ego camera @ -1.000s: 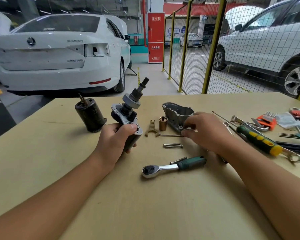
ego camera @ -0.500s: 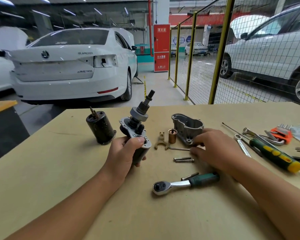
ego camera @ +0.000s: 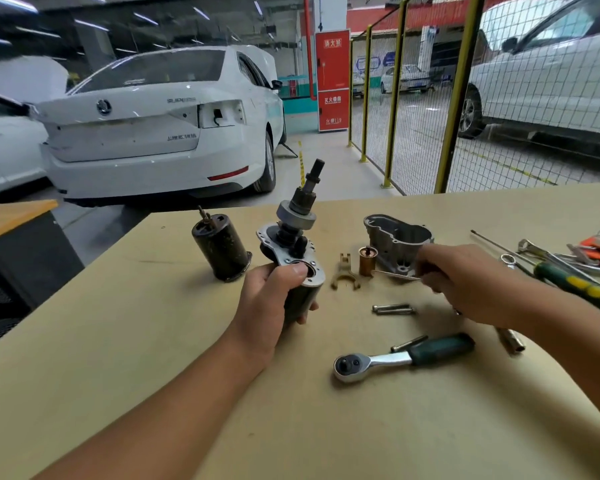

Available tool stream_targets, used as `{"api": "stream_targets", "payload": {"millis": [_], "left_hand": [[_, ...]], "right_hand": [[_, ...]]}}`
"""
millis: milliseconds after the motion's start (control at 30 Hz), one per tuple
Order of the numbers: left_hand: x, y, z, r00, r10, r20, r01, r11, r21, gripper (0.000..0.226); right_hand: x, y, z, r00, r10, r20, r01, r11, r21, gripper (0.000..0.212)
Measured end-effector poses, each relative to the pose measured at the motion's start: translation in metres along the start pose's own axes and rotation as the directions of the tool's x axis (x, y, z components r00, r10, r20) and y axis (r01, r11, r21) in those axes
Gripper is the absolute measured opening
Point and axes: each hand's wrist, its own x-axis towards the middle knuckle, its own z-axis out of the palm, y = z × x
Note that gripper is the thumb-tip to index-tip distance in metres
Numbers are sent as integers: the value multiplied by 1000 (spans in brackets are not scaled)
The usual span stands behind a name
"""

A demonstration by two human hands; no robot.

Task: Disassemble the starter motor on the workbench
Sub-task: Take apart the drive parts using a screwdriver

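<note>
The left hand (ego camera: 274, 299) has its grip clamped round the lower body of the motor (ego camera: 297, 258), held off the table (ego camera: 153, 393) with the shaft tilted up and away. The right hand (ego camera: 465, 282) pinches a thin hex key (ego camera: 395, 274) just in front of the housing (ego camera: 397, 242), its grip closed on the key's hidden end. The likely step is bringing that key to a fastener on the motor's plate. To do it well, the left hand should turn the plate toward the key and brace the body, perhaps resting it on the table; the key should seat fully and squarely before any torque, or it may round the socket. Removed parts lie nearby: the can (ego camera: 222, 247), fork (ego camera: 343, 271), brass sleeve (ego camera: 367, 260), two bolts (ego camera: 392, 309) and ratchet (ego camera: 402, 356); loosened screws belong beside them.
</note>
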Motion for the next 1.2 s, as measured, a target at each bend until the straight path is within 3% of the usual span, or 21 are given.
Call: {"api": "stream_targets", "payload": {"millis": [100,167,200,267,333,367,500,567,667,767,833,1000,1200], "left_hand": [[1,-2,-2,1000,-11,-10,11,1000,-27,51],[1,-4,-2,1000,-25,-17,24,998,-52,58],[1,-5,-3,999,-33,-20,32,998,-62,63],[0,-7,-4,998,-57,-26,54,995,-83,75],[0,-7,-4,996,-84,-12,82,992,-93,82],[0,-6,-4,995,-97,1,97,992,-85,83],[-1,-6,-3,984,-169,54,172,983,-66,87],[-1,-7,-1,985,-158,74,161,986,-32,71],[-5,-1,3,983,-125,137,116,991,69,33],[-9,6,6,972,-111,205,91,990,103,33],[-11,9,7,972,-99,214,75,990,118,35],[-13,12,8,976,-102,193,83,991,107,34],[-13,14,9,963,-63,261,30,991,127,29]], "right_hand": [[-2,4,-10,1000,0,-27,2,996,92,15],[-4,11,-16,999,10,-47,4,956,293,21],[-6,13,-21,998,26,-50,1,872,490,24],[-10,11,-26,1000,25,-9,-6,525,851,33],[-14,-7,-19,1000,-9,18,-16,190,982,40],[-16,-21,-11,1000,-23,17,-15,81,997,38],[-20,-75,12,996,63,-62,68,-108,992,20],[-23,-91,18,983,133,-123,141,-134,981,14],[-28,-102,22,969,164,-183,205,-125,971,21],[-32,-102,25,970,156,-184,183,19,983,8],[-33,-101,26,970,158,-185,169,106,980,16],[-34,-100,28,966,137,-219,200,139,970,10],[-33,-101,29,964,107,-245,210,266,941,7]]}}
